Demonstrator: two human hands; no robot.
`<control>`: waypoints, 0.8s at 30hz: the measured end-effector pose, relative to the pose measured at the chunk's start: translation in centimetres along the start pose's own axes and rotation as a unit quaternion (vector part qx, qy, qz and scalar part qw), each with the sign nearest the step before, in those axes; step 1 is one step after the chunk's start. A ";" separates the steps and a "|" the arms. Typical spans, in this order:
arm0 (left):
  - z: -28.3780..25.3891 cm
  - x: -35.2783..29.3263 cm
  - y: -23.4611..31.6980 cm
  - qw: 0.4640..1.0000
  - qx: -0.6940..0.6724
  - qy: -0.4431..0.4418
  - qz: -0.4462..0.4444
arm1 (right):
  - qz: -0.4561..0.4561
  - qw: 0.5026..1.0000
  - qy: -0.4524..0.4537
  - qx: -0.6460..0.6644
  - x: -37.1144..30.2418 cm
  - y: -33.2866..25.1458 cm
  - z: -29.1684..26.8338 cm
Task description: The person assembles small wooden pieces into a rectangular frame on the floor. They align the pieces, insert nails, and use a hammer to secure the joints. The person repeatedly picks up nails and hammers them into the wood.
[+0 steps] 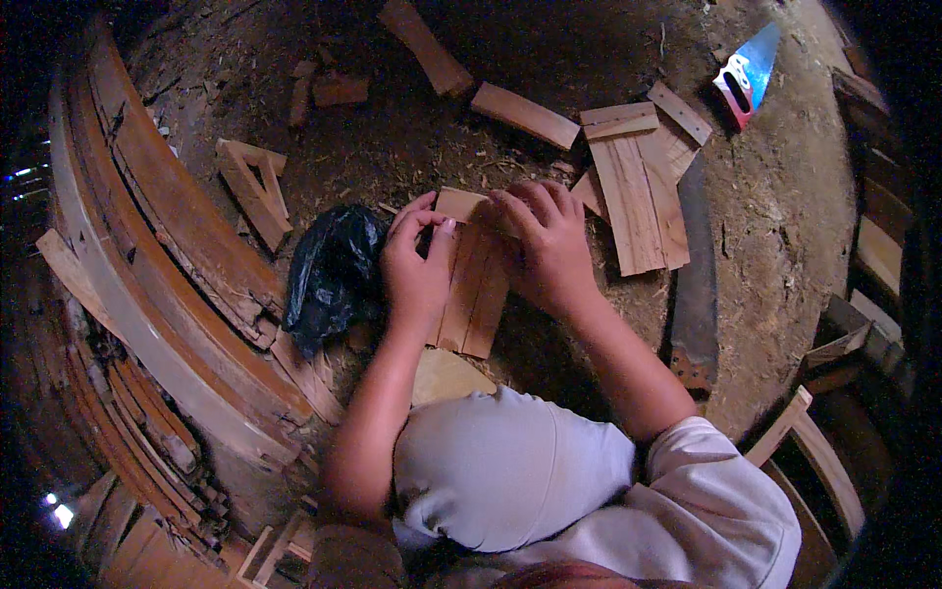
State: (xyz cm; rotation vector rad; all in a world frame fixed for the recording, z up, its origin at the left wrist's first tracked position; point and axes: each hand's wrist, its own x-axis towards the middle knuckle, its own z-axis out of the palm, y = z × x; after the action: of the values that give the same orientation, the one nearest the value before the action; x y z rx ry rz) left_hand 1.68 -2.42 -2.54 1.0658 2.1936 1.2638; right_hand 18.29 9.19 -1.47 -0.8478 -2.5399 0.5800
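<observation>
Between my hands is a small panel of narrow wooden boards (471, 294), with a short wooden strip (459, 204) lying across its far end. My left hand (414, 270) curls round the panel's far left corner, its thumb beside the strip. Over the strip's right part bends my right hand (551, 245); its fingers hide that end, and I cannot make out anything small between them. A black plastic bag (336, 270) lies just left of my left hand. Under the panel's near end shows a pale piece of wood (446, 378).
Similar panels (638, 196) overlap at the right, near a dark, worn saw blade (695, 294). A handsaw (751, 79) lies on the dirt floor at far right. Long timbers (177, 245) line the left side. Wood offcuts (525, 115) and a triangular wooden piece (257, 191) lie beyond.
</observation>
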 end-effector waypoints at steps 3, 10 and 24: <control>0.0 0.0 0.1 0.999 -0.009 -0.007 -0.037 | -0.001 1.000 0.005 -0.004 0.3 -0.8 0.1; 0.2 -0.1 0.9 0.999 -0.014 0.006 -0.051 | 0.001 1.000 -0.002 -0.002 0.0 -0.1 1.0; -0.2 0.1 2.1 0.989 -0.083 0.012 -0.121 | 0.029 0.999 -0.026 0.004 0.2 -0.4 0.3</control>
State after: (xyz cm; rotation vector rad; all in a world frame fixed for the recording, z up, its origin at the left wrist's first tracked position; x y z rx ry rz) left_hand 2.40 -1.77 -0.64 0.7003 2.1158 1.3267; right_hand 17.78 8.92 -1.44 -0.9181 -2.5652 0.6378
